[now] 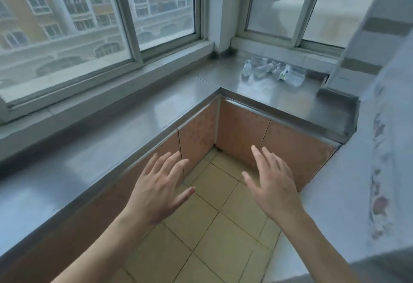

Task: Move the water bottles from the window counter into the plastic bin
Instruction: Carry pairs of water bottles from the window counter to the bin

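Several clear plastic water bottles (pixel 273 71) lie in a loose pile on the steel window counter (pixel 279 97), far ahead and to the right, under the right-hand window. One of them shows a green label. My left hand (pixel 159 185) and my right hand (pixel 271 181) hover over the floor in front of the cabinet corner, both with fingers spread and holding nothing. They are well short of the bottles. No plastic bin is in view.
The steel counter bends in an L around the corner, with its long arm (pixel 111 141) running under the left windows. Brown cabinet doors (pixel 241 135) stand below. A white patterned wall or appliance (pixel 366 159) closes the right side. Tan floor tiles (pixel 212 226) lie beneath my hands.
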